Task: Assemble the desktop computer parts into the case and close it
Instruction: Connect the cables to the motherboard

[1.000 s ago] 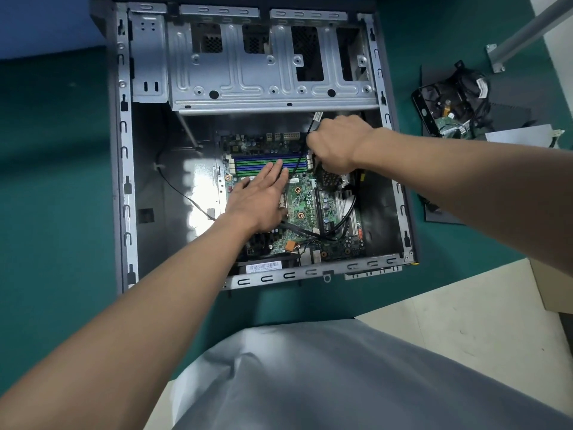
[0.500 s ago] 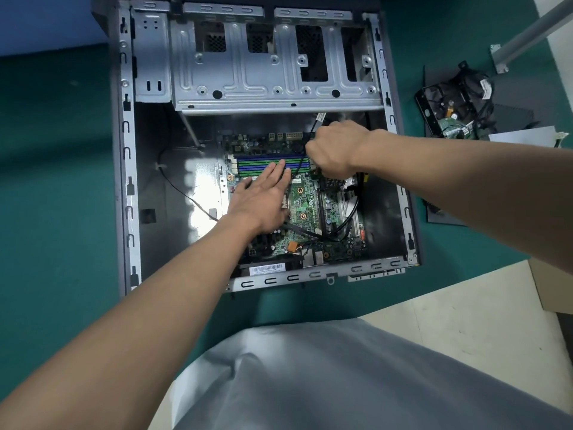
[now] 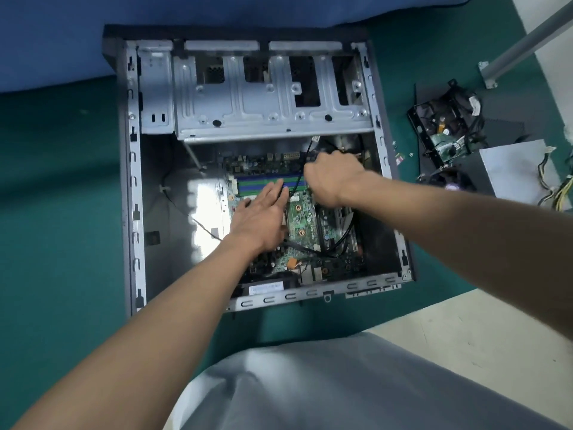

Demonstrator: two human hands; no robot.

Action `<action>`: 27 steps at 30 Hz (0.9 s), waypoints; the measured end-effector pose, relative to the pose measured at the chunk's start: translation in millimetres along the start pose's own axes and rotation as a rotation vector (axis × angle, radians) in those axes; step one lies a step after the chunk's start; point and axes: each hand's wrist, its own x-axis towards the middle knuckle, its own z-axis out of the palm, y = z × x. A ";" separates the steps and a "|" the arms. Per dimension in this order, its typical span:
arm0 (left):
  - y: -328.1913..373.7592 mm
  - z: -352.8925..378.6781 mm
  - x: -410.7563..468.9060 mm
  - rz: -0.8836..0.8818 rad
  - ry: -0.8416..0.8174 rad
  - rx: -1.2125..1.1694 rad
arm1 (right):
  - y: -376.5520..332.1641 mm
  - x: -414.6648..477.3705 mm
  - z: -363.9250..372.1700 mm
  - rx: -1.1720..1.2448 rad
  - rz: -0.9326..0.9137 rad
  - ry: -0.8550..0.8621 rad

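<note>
A teal-green mat (image 3: pixel 62 212) lies under both arms. On it, the open grey sheet-metal computer case (image 3: pixel 131 212) lies on its side around both hands. Beyond the fingertips, a silver perforated drive cage (image 3: pixel 257 97) spans the case's far end. The green printed motherboard (image 3: pixel 302 218) sits inside the case, directly under the hands. Well to the right of the right hand, outside the case, a silver box-shaped power supply (image 3: pixel 514 169) rests on the mat. A black frame tangled with wires (image 3: pixel 443 125) lies just beyond it.

The left hand (image 3: pixel 259 217) lies flat on the board with its fingers straight and its fingertips at the blue and green memory slots (image 3: pixel 260 181). The right hand (image 3: pixel 333 178) is curled near the board's far right corner and pinches a thin black cable (image 3: pixel 296 184). The cable runs down between the two hands. The hands are close but not touching.
</note>
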 end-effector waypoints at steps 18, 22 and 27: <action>68.5 -35.8 14.6 -0.221 -0.150 0.180 | 122.6 -112.5 61.5 2.041 0.257 0.602; 76.9 -36.8 21.0 -0.256 -0.174 0.245 | 124.1 -86.5 108.5 1.901 0.386 0.479; 84.2 -32.3 25.7 -0.280 -0.188 0.304 | 104.2 -56.4 142.6 1.301 0.570 0.393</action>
